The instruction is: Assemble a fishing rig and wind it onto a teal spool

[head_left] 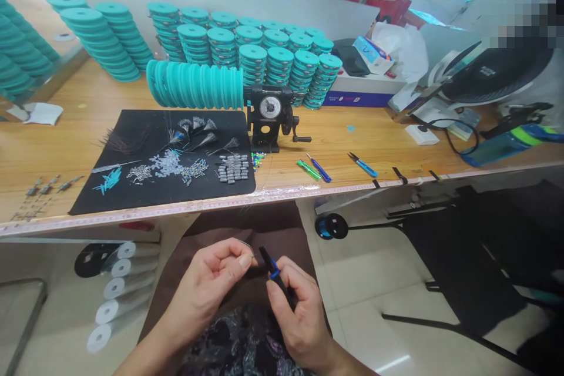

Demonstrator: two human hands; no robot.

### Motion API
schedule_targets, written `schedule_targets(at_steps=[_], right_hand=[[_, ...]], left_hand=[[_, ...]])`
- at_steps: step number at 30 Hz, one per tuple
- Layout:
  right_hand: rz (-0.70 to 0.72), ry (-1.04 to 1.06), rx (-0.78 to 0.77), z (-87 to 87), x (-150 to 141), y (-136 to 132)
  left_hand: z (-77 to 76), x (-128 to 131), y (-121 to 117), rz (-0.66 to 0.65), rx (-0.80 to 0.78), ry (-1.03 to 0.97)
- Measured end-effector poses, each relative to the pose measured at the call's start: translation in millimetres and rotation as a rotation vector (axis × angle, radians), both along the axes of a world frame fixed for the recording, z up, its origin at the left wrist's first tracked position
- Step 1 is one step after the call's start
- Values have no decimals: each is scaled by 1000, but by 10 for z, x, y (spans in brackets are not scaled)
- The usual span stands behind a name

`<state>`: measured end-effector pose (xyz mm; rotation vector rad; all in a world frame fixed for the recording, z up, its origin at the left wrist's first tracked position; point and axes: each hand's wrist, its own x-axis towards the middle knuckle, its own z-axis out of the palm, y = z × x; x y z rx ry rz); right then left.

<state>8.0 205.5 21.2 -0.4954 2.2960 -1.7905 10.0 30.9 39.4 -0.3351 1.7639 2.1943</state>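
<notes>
Above my lap, my left hand (218, 273) is closed in a pinch on a thin line (247, 245), with a tiny part at the fingertips too small to make out. Just to its right, my right hand (299, 311) grips black pliers (268, 259) with blue near the joint, their nose pointing up at the left fingertips. A small gap shows between the nose and those fingers. On the table ahead, a black mat (145, 129) bears grey sinkers (233, 168), clear beads (166, 163), small metal fittings (140, 173), turquoise sleeves (108, 180) and bundles of fine line (205, 141).
A hand-cranked winder (269, 111) carries a row of turquoise spools (194, 85). Stacks of similar spools (253, 53) stand behind. Thread snips (362, 164), a green tool (308, 170) and a blue tool (319, 168) lie near the table edge (282, 194). A fan (493, 73) stands at right.
</notes>
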Motion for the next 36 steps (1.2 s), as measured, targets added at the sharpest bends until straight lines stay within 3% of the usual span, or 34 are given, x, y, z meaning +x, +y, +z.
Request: schedule_targets(at_steps=[3,6,9,12,14,16,19,21,27,31,36], right_hand=[[-10,-31,34,-9,4,-10],[-20,-24,60,-5,-31,5],[-30,5,63,7,-73,28],[-10,35,66,24,-95,37],[28,59,65,37,-96,36],[63,76,65,48,-91,36],[76,85,70,60,-85,45],[65,85,72,65,-88,49],[9,6,73,47,-130,33],[-45,68,131,-54,-134,81],[-41,355,311,-137,-121,197]], left_hand=[[9,-13,-7,12,-51,2],[79,-27,-101,-103,-201,64],[175,-12,-274,-198,-470,190],[279,-5,-418,-179,-777,334],[351,-36,-451,-184,-849,394],[410,-95,-431,-248,-777,379],[429,-180,-344,-363,-482,215],[385,-202,-281,-371,-324,115],[164,-139,-177,-144,-260,105],[92,-124,-155,-1,-183,59],[60,-128,-136,-21,-146,21]])
